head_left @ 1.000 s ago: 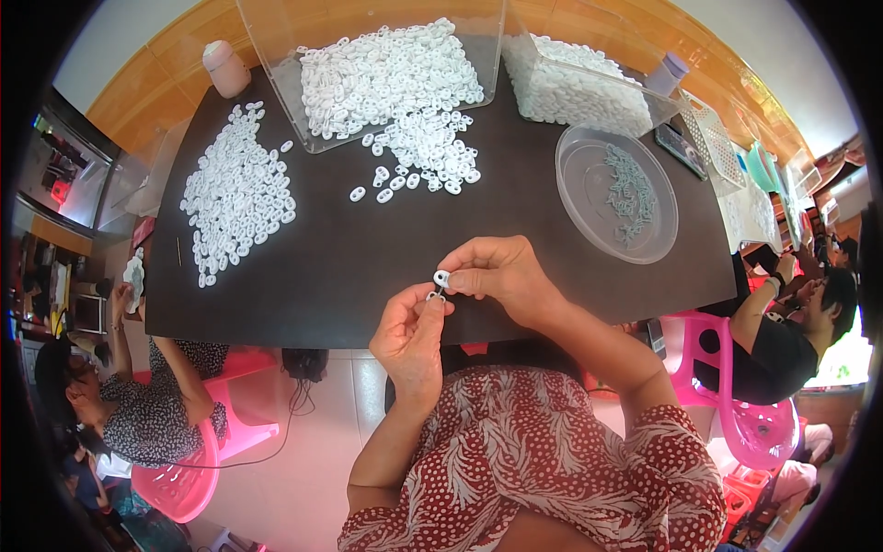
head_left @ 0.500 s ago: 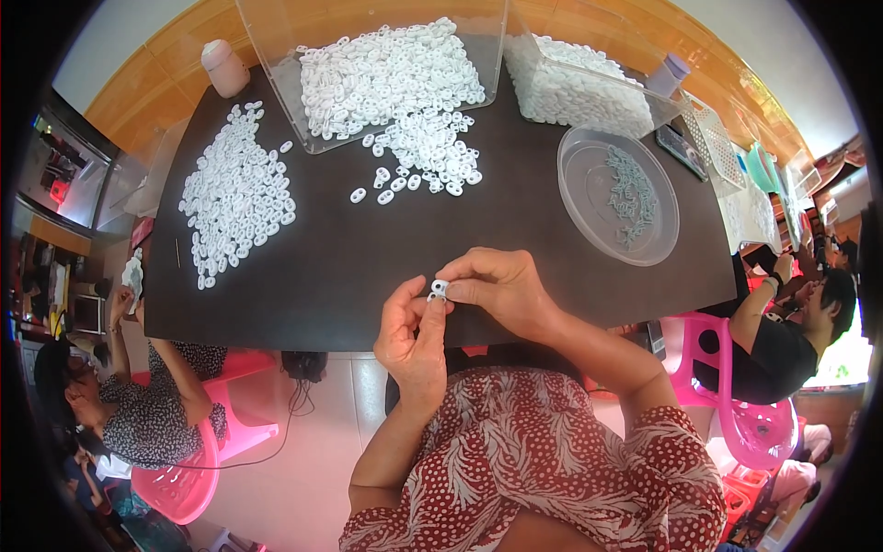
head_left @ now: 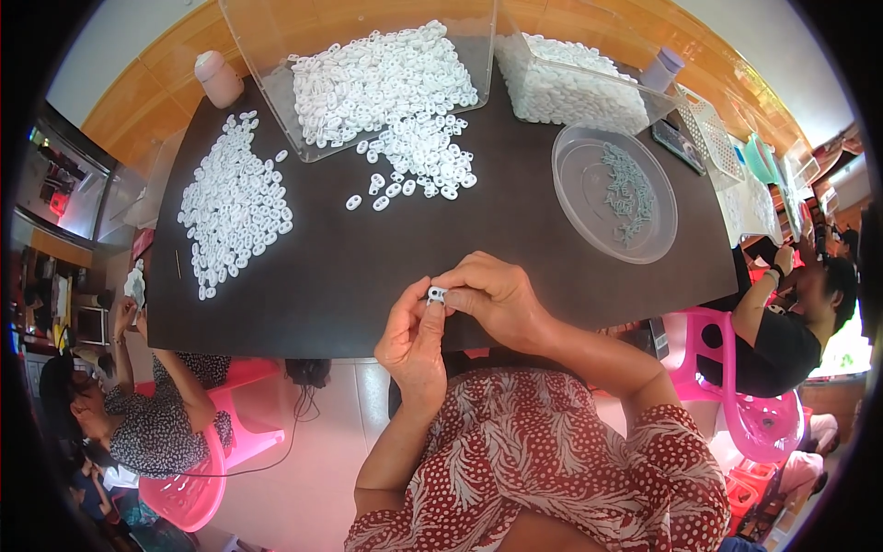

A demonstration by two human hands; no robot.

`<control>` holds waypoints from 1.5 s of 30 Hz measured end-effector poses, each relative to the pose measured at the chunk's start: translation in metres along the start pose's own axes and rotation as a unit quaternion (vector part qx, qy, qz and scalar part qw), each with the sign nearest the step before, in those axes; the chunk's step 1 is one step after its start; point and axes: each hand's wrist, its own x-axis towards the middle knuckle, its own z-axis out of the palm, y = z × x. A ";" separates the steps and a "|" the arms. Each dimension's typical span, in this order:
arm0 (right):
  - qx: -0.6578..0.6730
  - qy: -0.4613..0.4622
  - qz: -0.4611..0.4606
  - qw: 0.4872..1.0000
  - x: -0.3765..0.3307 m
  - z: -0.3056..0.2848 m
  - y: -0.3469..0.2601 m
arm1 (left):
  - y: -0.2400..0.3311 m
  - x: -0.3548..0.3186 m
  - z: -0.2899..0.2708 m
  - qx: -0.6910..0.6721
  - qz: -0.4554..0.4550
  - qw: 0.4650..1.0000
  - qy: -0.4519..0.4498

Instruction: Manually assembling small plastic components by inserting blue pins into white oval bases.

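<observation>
A small white oval plastic piece with two dark holes is pinched between my hands at the near edge of the table. My left hand grips it from below and the left, thumb pointing up against it. From the right, my right hand has its thumb and index finger closed on the same piece. The fingertips cover part of it, so whether anything else sits between them cannot be made out. On the table to the left spreads a pile of similar white pieces. A smaller heap spills from a clear bin lying open toward me.
The clear bin and a second clear box, both with white pieces, stand at the back. A round clear tray at right holds small grey-green spring-like parts. A phone and bottles stand beyond. People sit at both sides.
The white piece has turned between my fingers, its holes now lying side by side rather than slanted. My view has shifted slightly; both hands keep their grip.
</observation>
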 end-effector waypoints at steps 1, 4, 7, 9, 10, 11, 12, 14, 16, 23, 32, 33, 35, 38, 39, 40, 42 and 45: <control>-0.027 0.003 -0.024 0.999 -0.001 0.000 0.000 | 0.000 0.000 -0.001 0.000 0.001 1.000 0.000; -0.063 0.004 -0.058 0.996 -0.001 -0.001 -0.003 | 0.000 0.002 -0.002 -0.001 -0.034 0.999 0.011; -0.079 0.021 -0.097 0.992 0.000 0.002 -0.005 | 0.005 0.004 0.002 -0.017 -0.033 0.999 0.017; -0.085 0.040 -0.127 0.987 0.000 0.004 -0.004 | 0.007 0.005 0.005 -0.044 -0.050 0.997 0.038; -0.105 0.055 -0.148 0.982 0.000 0.005 -0.003 | 0.007 0.005 0.006 -0.044 -0.050 0.997 0.037; -0.124 0.070 -0.170 0.975 -0.001 0.006 -0.002 | 0.007 0.006 0.007 -0.051 -0.050 0.997 0.041; -0.124 0.070 -0.170 0.975 -0.001 0.007 -0.001 | 0.008 0.006 0.007 -0.057 -0.051 0.996 0.044; -0.154 0.100 -0.211 0.960 -0.002 0.008 0.000 | 0.008 0.006 0.008 -0.061 -0.056 0.995 0.048; -0.162 0.105 -0.213 0.958 -0.003 0.009 -0.002 | 0.009 0.006 0.009 -0.065 -0.061 0.995 0.051; -0.192 0.143 -0.239 0.941 -0.003 0.012 0.001 | 0.014 0.005 0.014 -0.082 -0.081 0.991 0.066; -0.176 0.154 -0.259 0.937 -0.004 0.010 0.005 | 0.013 0.008 0.008 -0.062 -0.068 0.996 0.020; -0.176 0.156 -0.258 0.937 -0.004 0.009 0.004 | 0.013 0.008 0.006 -0.060 -0.068 0.996 0.010; -0.168 0.156 -0.262 0.937 -0.004 0.009 0.001 | 0.013 0.007 0.003 -0.055 -0.064 0.996 0.004; -0.151 0.159 -0.226 0.949 -0.008 0.010 0.001 | 0.014 0.007 0.003 -0.053 -0.062 0.997 -0.002; -0.151 0.160 -0.225 0.949 -0.008 0.010 0.002 | 0.015 0.007 0.004 -0.056 -0.062 0.996 -0.002; -0.156 0.155 -0.241 0.945 -0.008 0.010 0.003 | 0.015 0.006 0.004 -0.056 -0.063 0.996 -0.003; -0.161 0.150 -0.256 0.941 -0.009 0.009 0.004 | 0.016 0.006 0.005 -0.058 -0.055 0.997 -0.007; -0.152 0.147 -0.256 0.943 -0.008 0.009 0.002 | 0.012 0.005 0.000 -0.042 -0.031 0.998 -0.026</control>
